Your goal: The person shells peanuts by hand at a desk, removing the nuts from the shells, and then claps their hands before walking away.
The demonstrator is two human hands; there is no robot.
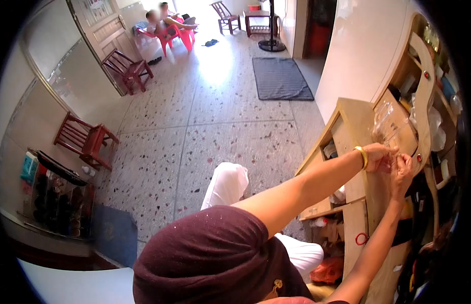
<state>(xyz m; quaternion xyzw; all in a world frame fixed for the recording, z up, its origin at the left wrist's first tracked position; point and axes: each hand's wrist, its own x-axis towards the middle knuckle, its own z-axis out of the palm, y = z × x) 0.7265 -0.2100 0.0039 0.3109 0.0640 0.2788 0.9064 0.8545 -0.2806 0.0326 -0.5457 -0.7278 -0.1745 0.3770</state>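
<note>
Both of my hands meet over the wooden cabinet top (pixel 357 121) at the right. My left hand (pixel 381 156), with a gold bangle (pixel 364 157) at its wrist, has its fingers pinched together. My right hand (pixel 401 169) touches it, fingertips also closed. What the fingers hold is too small to make out. Just beyond them lies a clear plastic bag (pixel 386 124) on the cabinet. A red ring-shaped band (pixel 361 238) is beside my right forearm.
Shelves with a wavy wooden edge (pixel 422 101) and small items stand at the right. Open compartments hold a red bag (pixel 327 269). Wooden chairs (pixel 88 139) line the left wall. Two people sit on red chairs (pixel 182 38) at the back, near a dark mat (pixel 281 78).
</note>
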